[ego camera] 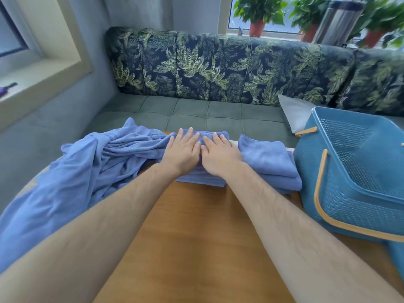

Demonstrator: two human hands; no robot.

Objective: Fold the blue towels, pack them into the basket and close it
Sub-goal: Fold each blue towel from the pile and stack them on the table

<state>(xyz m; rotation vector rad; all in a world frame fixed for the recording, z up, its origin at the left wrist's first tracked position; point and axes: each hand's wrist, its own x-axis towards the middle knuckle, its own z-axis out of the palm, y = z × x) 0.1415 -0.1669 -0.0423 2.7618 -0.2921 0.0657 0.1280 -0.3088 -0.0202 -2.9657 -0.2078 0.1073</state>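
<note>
Head: left hand (pixel 182 153), right hand (pixel 220 155) flat on folded towel (pixel 203 179); basket (pixel 349 197) open.

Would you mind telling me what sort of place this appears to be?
Probably a home living room: a leaf-patterned sofa behind the wooden table, and potted plants at the window.

Soft, even daylight fills the scene. It comes from the window (pixel 289 20) behind the sofa (pixel 218 68) and from a second window (pixel 9 37) at the left, which looks pale and washed out. Shadows are faint: a soft shade lies on the worktop (pixel 196 237) beside the forearms (pixel 98 226) and in the folds of the crumpled towel (pixel 87 171). The wood has a mild sheen, with no hard glare. The centre is fairly sharp, while the potted plants (pixel 260 9) and metal canister (pixel 338 20) at top right are smeared. Wide-angle distortion curves the sofa back and stretches the basket (pixel 349 193) and forearms towards the edges.
</note>
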